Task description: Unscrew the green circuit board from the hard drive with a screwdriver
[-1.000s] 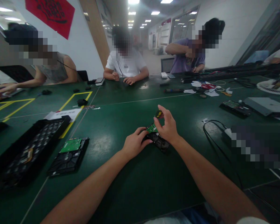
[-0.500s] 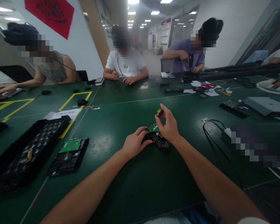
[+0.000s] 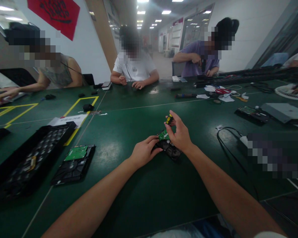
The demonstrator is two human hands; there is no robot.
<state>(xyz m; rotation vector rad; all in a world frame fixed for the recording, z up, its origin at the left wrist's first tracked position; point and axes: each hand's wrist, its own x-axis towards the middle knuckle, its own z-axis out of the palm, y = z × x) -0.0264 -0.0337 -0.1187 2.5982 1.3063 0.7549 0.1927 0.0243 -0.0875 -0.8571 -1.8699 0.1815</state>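
Note:
A hard drive [image 3: 172, 151] lies on the green table in front of me, its green circuit board [image 3: 163, 135] facing up at the far end. My left hand [image 3: 144, 151] grips the drive's left edge, thumb on the near side and fingers on the far side. In my right hand [image 3: 180, 132] a yellow and black screwdriver [image 3: 169, 119] is pinched upright between thumb and fingers, over the board. The screwdriver's tip is hidden by the hand. Left of my hands rests a second hard drive [image 3: 74, 164], circuit board up.
A long black tray [image 3: 37, 155] stands at the left. At the right are a third hard drive [image 3: 252, 114], a grey metal box [image 3: 281, 112] and a black cable [image 3: 224, 148]. Another screwdriver [image 3: 185, 96] lies farther back. Several people sit across the table [image 3: 129, 201].
The screwdriver handle has turned slightly in my right fingers and stands a little more upright. My left hand keeps its hold on the hard drive. The whole view has shifted slightly.

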